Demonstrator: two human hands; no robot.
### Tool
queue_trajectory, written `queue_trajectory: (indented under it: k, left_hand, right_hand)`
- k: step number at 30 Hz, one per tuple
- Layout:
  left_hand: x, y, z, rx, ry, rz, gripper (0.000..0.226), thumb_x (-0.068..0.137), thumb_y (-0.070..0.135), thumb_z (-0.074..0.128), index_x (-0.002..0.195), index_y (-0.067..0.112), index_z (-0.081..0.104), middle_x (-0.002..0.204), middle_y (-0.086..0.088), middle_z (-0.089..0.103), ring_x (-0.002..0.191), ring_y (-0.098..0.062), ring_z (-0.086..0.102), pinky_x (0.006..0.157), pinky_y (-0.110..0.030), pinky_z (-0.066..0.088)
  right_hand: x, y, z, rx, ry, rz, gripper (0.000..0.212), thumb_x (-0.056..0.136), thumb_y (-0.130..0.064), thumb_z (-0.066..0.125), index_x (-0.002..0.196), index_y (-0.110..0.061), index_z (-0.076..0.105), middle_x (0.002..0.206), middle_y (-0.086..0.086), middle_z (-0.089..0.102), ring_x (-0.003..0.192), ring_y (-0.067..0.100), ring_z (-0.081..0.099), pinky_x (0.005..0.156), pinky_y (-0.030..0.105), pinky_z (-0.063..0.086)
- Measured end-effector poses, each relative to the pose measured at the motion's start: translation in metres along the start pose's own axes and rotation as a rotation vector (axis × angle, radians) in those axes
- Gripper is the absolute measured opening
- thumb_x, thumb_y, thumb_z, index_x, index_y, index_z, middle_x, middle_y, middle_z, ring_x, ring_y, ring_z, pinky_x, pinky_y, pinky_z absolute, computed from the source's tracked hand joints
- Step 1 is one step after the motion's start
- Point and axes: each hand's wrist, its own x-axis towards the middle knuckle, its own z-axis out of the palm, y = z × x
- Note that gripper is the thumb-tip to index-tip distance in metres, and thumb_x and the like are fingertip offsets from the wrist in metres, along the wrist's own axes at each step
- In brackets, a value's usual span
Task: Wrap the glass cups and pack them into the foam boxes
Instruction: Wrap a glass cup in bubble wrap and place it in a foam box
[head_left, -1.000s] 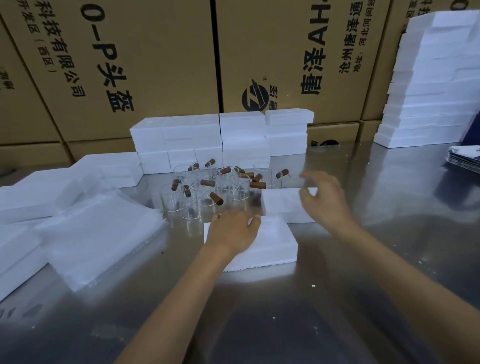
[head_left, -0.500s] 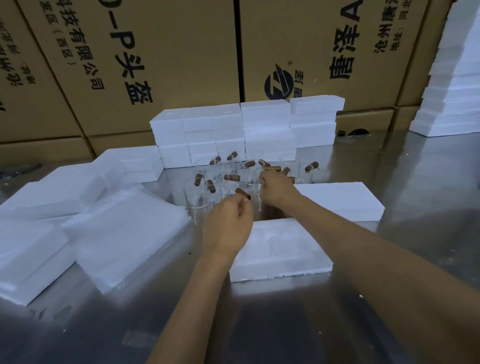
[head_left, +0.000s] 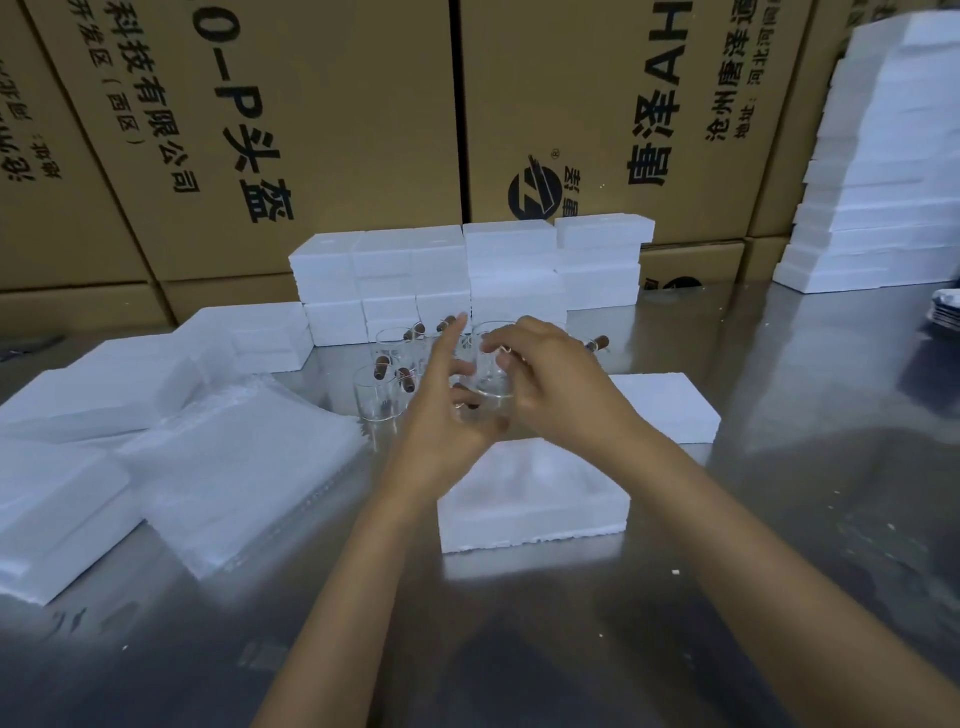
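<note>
A clear glass cup (head_left: 491, 371) is lifted off the tabletop (head_left: 519, 639), held between both hands just above the far edge of an open foam box (head_left: 530, 499). The right hand (head_left: 556, 384) is clamped on it, fingers curled over the rim and down the side facing that hand. The left hand (head_left: 441, 421) is spread apart, index finger pointing up and away, with its lower fingers touching the cup's base from the other side; whether they truly grip it cannot be told.

Directly below the wrists lies the foam box, its shallow moulded hollow facing up. Just beyond the right hand, past the knuckles, a flat foam lid (head_left: 670, 410) rests on the tabletop. Beyond the left hand's fingertips stands a cluster of other glass cups (head_left: 387, 379), each with a short brown wooden handle (head_left: 381, 368), some hidden behind the hands. One more handle shows past the right hand's knuckles.

To the outside of the left forearm lies a stack of thin white foam wrapping sheets (head_left: 244, 473), with further foam pieces (head_left: 62, 499) beyond it at the tabletop's edge. Farther away from both hands, behind the cups, closed foam boxes (head_left: 467, 270) are piled in a low wall. A taller pile of foam (head_left: 883, 182) rises far out past the right arm. Brown printed cardboard cartons (head_left: 337, 130) back everything.
</note>
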Motion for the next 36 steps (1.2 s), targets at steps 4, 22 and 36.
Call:
queue_trajectory:
  k: [4,22,36]
  left_hand:
    - [-0.017,0.009,0.006,0.003,0.001,0.100,0.069,0.065,0.038,0.080,0.124,0.057,0.049,0.112,0.023,0.060,0.090,-0.017,0.068,0.079,-0.031,0.060]
    - [-0.053,0.001,0.023,0.116,0.227,0.162,0.080,0.079,0.034,0.084,0.143,0.049,0.039,0.108,0.023,0.057,0.099,0.004,0.058,0.071,-0.006,0.049]
    - [-0.053,-0.005,0.025,0.100,0.215,0.163,0.083,0.076,0.024,0.086,0.140,0.048,0.039,0.107,0.022,0.057,0.092,-0.004,0.061,0.071,-0.012,0.051]
  right_hand:
    - [-0.032,-0.009,-0.006,0.103,0.017,-0.084,0.033,0.096,-0.010,0.047,0.122,-0.025,0.064,0.109,-0.008,0.054,0.093,0.003,0.050,0.075,0.021,0.043]
    - [-0.077,-0.018,0.044,0.598,0.391,0.294,0.056,0.075,-0.039,0.080,0.120,-0.043,0.047,0.118,-0.032,0.055,0.109,-0.004,0.058,0.084,0.007,0.046]
    - [-0.077,-0.019,0.047,0.634,0.474,0.329,0.060,0.068,-0.032,0.086,0.113,-0.036,0.046,0.108,-0.031,0.056,0.106,-0.004,0.057,0.081,0.006,0.045]
